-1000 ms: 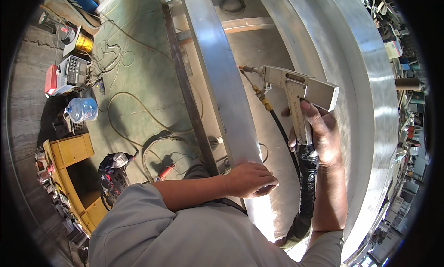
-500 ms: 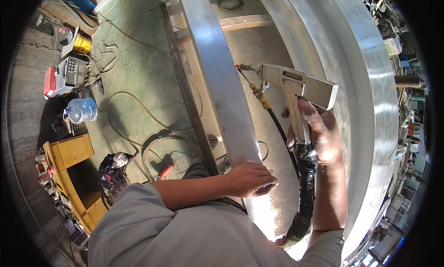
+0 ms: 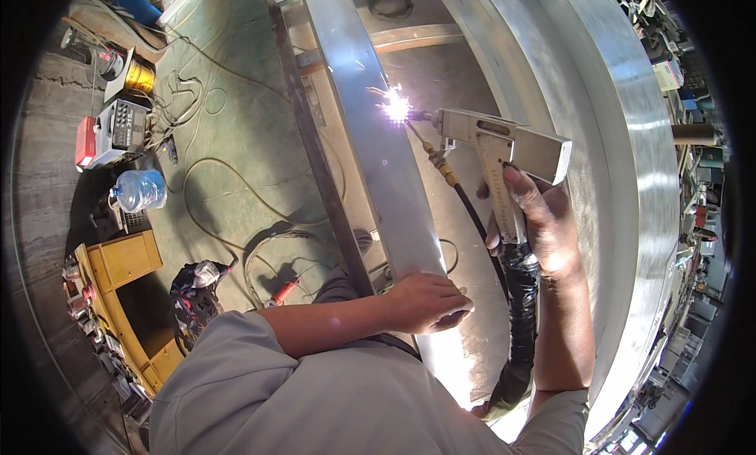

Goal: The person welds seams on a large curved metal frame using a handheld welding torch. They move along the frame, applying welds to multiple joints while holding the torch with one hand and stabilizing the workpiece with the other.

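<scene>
Sparks fly where your right hand, fingers wrapped round the grip, aims a rigid, weighty welding gun; left hand, fingers pressed flat, steadies the stiff, slick metal beam.

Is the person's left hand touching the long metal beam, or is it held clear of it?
Touching. The head view shows the left hand lying flat on the near end of the metal beam, fingers curled over its edge, with no gap showing.

Metal fabrication workshop, indicated by a welding machine, cables strewn on the concrete floor, and curved steel sheet.
</scene>
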### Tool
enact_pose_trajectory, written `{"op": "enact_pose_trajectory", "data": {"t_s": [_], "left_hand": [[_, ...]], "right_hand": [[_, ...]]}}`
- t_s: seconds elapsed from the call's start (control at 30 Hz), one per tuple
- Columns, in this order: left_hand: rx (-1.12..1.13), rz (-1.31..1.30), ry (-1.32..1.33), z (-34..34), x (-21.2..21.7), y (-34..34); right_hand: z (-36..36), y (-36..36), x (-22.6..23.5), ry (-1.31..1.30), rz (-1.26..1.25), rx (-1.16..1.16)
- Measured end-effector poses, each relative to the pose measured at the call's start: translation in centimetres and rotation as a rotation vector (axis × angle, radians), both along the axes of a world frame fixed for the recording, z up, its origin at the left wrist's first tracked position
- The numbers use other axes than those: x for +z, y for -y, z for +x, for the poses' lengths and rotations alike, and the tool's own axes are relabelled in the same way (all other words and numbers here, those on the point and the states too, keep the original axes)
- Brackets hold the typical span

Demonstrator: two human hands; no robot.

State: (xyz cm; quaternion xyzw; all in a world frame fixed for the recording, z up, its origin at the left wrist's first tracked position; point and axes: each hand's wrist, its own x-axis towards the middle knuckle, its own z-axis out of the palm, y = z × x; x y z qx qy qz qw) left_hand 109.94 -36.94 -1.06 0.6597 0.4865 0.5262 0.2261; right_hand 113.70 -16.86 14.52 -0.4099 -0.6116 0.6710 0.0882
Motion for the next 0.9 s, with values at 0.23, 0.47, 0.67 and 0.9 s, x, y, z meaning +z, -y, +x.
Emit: {"op": "enact_pose_trajectory", "data": {"t_s": [0.23,0.47,0.67,0.9], "left_hand": [[-0.017,-0.04,-0.019,0.0,-0.1,0.2],[-0.033,-0.085,-0.155,0.5,-0.6,-0.5],[-0.074,-0.225,-0.32,0.9,-0.3,-0.5],[-0.038,-0.196,-0.312,0.8,-0.2,-0.5]], "right_hand": [[0.4,-0.1,-0.2,0.019,0.032,0.06],[0.7,0.1,0.0,0.022,0.018,0.048],[0.8,0.3,0.5,0.028,-0.008,0.039],[0.8,0.6,0.8,0.001,-0.034,-0.003]]}}
